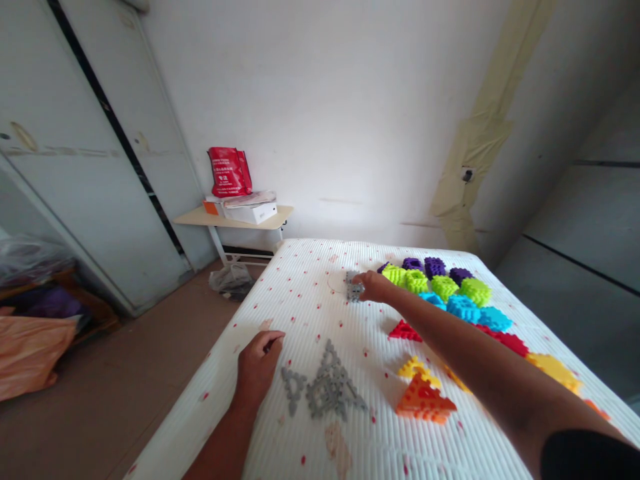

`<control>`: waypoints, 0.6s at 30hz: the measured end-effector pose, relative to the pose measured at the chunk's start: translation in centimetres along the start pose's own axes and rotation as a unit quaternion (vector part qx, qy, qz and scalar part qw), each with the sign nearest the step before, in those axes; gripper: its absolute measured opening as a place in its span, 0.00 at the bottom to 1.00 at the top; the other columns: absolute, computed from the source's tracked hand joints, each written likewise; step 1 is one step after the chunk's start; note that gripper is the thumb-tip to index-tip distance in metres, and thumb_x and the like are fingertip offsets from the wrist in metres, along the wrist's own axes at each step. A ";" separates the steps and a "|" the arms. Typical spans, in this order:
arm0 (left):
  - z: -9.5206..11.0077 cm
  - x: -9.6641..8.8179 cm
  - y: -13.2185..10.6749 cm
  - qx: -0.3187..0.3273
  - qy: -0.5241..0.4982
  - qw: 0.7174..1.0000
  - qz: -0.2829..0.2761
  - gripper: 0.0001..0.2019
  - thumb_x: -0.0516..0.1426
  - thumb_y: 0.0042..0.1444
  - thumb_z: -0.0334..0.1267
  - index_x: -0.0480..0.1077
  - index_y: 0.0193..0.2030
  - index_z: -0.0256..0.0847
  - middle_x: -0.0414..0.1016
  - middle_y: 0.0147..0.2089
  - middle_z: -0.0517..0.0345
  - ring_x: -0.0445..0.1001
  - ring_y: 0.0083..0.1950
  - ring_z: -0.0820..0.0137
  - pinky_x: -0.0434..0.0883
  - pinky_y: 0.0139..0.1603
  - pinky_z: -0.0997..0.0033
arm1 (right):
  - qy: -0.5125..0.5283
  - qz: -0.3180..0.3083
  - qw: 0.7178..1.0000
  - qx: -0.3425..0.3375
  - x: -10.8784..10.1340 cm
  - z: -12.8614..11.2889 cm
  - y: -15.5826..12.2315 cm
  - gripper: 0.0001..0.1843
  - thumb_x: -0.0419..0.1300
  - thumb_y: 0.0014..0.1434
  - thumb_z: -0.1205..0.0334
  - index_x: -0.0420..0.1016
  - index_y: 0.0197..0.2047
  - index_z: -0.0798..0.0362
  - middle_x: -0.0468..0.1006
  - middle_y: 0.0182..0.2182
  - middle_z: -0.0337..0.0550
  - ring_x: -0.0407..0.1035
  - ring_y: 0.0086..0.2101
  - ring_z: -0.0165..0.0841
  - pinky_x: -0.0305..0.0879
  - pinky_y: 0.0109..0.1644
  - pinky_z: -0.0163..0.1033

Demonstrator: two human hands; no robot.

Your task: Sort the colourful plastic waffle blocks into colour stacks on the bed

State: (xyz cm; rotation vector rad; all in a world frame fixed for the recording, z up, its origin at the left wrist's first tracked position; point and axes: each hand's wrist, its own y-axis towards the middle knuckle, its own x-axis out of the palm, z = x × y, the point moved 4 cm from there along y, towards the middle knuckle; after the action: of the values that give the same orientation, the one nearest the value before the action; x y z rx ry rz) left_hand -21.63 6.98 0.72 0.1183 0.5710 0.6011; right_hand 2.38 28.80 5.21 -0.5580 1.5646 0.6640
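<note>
My right hand (374, 287) reaches far across the white dotted mattress (300, 293) and is closed on a small grey block piece (353, 287). Flat on the mattress rests my left hand (257, 363), its fingers together and holding nothing. Just to its right lies a grey triangular block assembly (325, 387). An orange triangle block (424, 400), a yellow one (417, 369) and a red one (405, 331) lie close under my right forearm.
Rows of purple (434, 267), lime green (443, 287), light blue (465, 310) and red blocks line the mattress's right side. A small table (235, 220) with a red bag (229, 172) and boxes stands by the wall. Bags sit on the floor at left.
</note>
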 end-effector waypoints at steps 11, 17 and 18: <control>0.4 -0.2 -0.1 0.011 0.001 1.000 0.006 0.13 0.53 0.47 0.44 0.75 0.32 0.40 0.79 0.35 0.55 0.75 0.37 0.65 0.70 0.41 0.66 | -0.023 -0.055 0.998 0.030 0.1 -0.4 -0.1 0.27 0.65 0.45 0.64 0.74 0.52 0.52 0.78 0.42 0.48 0.72 0.43 0.40 0.67 0.44 0.37; 0.4 -0.3 -0.2 0.001 0.011 1.000 0.004 0.13 0.53 0.48 0.44 0.75 0.32 0.40 0.78 0.33 0.55 0.74 0.35 0.66 0.70 0.40 0.66 | -0.032 -0.044 0.998 0.013 -1.1 -1.6 -0.7 0.25 0.63 0.46 0.67 0.74 0.50 0.54 0.77 0.45 0.50 0.71 0.44 0.41 0.65 0.45 0.38; 0.5 -0.3 -0.2 0.001 0.011 1.000 0.004 0.13 0.53 0.48 0.44 0.75 0.32 0.40 0.78 0.34 0.55 0.74 0.35 0.66 0.70 0.40 0.66 | -0.032 -0.036 0.999 0.006 -1.6 -2.2 -0.9 0.23 0.62 0.47 0.67 0.74 0.49 0.54 0.76 0.45 0.50 0.70 0.45 0.41 0.65 0.45 0.38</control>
State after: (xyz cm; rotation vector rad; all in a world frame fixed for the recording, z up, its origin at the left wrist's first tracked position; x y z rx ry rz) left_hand -21.47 6.67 1.22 0.1170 0.5933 0.6109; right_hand 1.63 26.56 6.78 -0.5757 1.4806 0.6114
